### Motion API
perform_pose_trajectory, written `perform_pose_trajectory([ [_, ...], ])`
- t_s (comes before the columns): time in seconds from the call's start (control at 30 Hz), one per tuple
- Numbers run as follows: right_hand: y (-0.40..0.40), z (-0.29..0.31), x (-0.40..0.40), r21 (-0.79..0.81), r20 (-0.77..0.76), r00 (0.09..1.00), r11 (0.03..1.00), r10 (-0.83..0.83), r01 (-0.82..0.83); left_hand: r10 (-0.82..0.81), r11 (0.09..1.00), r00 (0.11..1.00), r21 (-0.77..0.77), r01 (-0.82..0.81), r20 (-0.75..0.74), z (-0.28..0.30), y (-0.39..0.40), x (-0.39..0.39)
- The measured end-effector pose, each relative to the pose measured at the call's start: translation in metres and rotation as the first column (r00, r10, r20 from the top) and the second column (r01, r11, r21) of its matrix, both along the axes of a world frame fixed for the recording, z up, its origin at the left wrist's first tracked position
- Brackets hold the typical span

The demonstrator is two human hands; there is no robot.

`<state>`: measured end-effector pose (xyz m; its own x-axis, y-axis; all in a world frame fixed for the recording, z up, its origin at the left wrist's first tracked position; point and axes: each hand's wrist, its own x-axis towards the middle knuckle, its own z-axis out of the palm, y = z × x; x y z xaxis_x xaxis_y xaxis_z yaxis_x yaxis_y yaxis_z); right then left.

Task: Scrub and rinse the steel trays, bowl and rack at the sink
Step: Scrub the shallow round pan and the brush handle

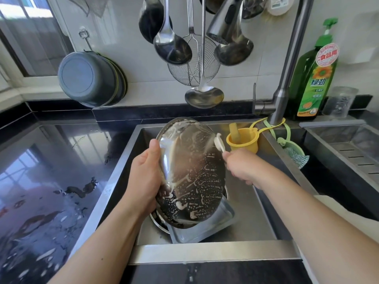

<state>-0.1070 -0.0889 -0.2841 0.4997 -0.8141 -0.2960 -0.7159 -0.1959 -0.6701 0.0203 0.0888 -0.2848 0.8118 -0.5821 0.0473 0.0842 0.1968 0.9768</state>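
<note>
While the left hand (143,177) grips the left rim of a round, shiny steel tray (190,173) smeared with white suds, holding it tilted over the steel sink (215,251), the right hand (242,169) curls round the handle of a small white brush (219,142) whose head touches the tray's upper right edge. Beneath lies a rectangular steel tray (207,228). Behind, a yellow plastic cup (245,140) hangs beside the grey faucet (287,64), with a green detergent bottle (313,78) and hanging steel ladles (172,46) beyond.
</note>
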Motion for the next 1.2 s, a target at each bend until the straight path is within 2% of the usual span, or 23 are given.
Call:
perform_pose_trajectory([
  [0.07,0.008,0.005,0.004,-0.011,0.169,0.983,0.997,0.077,-0.077,-0.010,1.000,1.000,-0.006,0.010,-0.012,0.000,-0.001,0.000],
  [0.1,0.008,0.005,0.005,-0.012,0.190,0.979,0.997,0.071,-0.070,-0.006,1.000,1.000,-0.017,0.006,-0.028,-0.001,-0.001,0.000],
  [0.2,-0.001,-0.004,0.003,0.080,-0.011,0.998,0.995,-0.065,0.066,0.004,0.999,0.999,-0.047,-0.007,-0.051,-0.002,0.002,0.003],
  [0.27,-0.003,-0.010,-0.002,0.128,-0.114,0.991,0.988,-0.066,0.081,-0.004,0.999,1.000,-0.040,0.003,-0.023,-0.003,0.002,0.005],
  [0.3,-0.003,-0.012,0.000,0.122,-0.089,0.995,0.991,-0.050,0.061,-0.010,0.999,1.000,-0.034,0.009,-0.012,-0.004,0.002,0.005],
  [0.4,0.008,-0.006,0.007,0.087,0.165,0.985,0.994,0.054,-0.069,-0.007,0.999,0.999,-0.038,0.006,-0.032,-0.004,-0.001,0.006],
  [0.43,0.008,-0.005,0.010,0.072,0.168,0.984,0.995,0.056,-0.069,0.001,0.999,0.999,-0.041,-0.003,-0.044,-0.005,-0.001,0.007],
  [0.53,0.003,-0.007,0.006,0.117,-0.091,0.995,0.993,0.031,-0.021,0.010,0.999,0.999,-0.041,-0.012,-0.046,-0.006,0.000,0.008],
  [0.57,0.004,-0.009,0.002,0.148,-0.130,0.991,0.989,0.042,-0.023,0.003,0.999,0.999,-0.044,-0.004,-0.043,-0.007,0.001,0.008],
  [0.6,0.005,-0.009,0.001,0.154,-0.109,0.992,0.987,0.059,-0.042,-0.001,0.999,0.999,-0.049,-0.001,-0.046,-0.006,0.001,0.009],
  [0.7,0.019,-0.004,0.004,0.111,0.095,0.982,0.978,0.165,-0.175,0.028,0.997,0.996,-0.065,-0.034,-0.086,-0.005,-0.002,0.011],
  [0.77,0.012,-0.006,0.007,0.083,0.047,0.992,0.989,0.118,-0.122,0.027,0.996,0.996,-0.078,-0.034,-0.091,-0.005,-0.003,0.012],
  [0.83,0.006,-0.006,-0.002,0.137,-0.093,0.990,0.986,0.110,-0.097,0.014,0.997,0.998,-0.070,-0.019,-0.068,-0.007,-0.001,0.012],
  [0.87,0.005,-0.007,-0.006,0.170,-0.101,0.987,0.979,0.127,-0.109,-0.001,0.998,0.998,-0.065,-0.003,-0.060,-0.009,0.000,0.012],
  [1.0,0.018,0.000,-0.004,0.156,0.067,0.984,0.972,0.167,-0.176,-0.002,0.997,0.996,-0.081,-0.005,-0.093,-0.002,-0.001,0.010],
  [1.03,0.017,0.000,0.000,0.136,0.067,0.986,0.978,0.152,-0.160,0.016,0.996,0.993,-0.088,-0.026,-0.113,0.000,-0.002,0.009],
  [1.1,0.006,-0.005,0.003,0.105,-0.055,0.994,0.991,0.090,-0.084,0.038,0.994,0.989,-0.095,-0.051,-0.140,0.001,-0.002,0.007],
  [1.2,0.000,-0.011,0.003,0.142,-0.202,0.978,0.990,0.042,-0.013,0.021,0.995,0.989,-0.090,-0.034,-0.143,0.000,0.000,0.006],
])
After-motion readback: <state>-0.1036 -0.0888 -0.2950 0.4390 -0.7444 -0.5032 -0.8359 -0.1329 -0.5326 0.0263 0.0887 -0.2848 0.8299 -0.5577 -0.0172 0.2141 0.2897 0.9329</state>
